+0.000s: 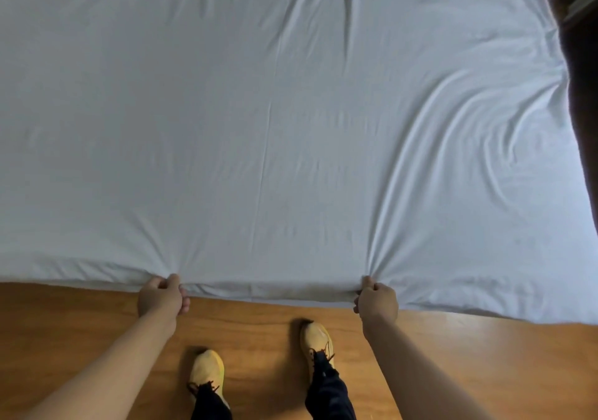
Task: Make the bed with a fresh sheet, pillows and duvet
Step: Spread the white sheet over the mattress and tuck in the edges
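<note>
Our left hand [161, 296] and right hand [377, 300] pinch the spread sheet [275, 128] at lower frame; pillows, duvet unseen, apparently remaining.

Sheet [291, 112] cut off at top and left edges.

Both bare arms stretched forward and down, left hand [160, 296] and right hand [377, 300] fisted — fingers curled, knuckles up, well apart
</note>
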The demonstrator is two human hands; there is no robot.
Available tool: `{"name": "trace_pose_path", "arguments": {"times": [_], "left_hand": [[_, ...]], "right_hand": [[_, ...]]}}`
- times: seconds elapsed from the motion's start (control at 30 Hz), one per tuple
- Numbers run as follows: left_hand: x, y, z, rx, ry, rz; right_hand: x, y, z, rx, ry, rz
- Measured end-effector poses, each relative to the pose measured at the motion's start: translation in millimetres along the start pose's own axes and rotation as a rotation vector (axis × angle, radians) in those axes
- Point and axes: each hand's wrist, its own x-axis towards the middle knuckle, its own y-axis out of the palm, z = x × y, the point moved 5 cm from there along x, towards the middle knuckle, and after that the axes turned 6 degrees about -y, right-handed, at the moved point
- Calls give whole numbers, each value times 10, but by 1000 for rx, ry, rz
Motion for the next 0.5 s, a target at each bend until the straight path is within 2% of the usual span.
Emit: {"name": "trace_pose_path", "arguments": {"times": [0.23, 0.33, 0.5], "left_hand": [[190, -185, -226, -39, -133, 39], [372, -324, -379, 9, -96, 23], [418, -386, -268, 51, -13, -44]], "right_hand": [[261, -266, 53, 158, 185, -25], [486, -389, 103, 65, 136, -35], [438, -421, 42, -66, 79, -67]]}}
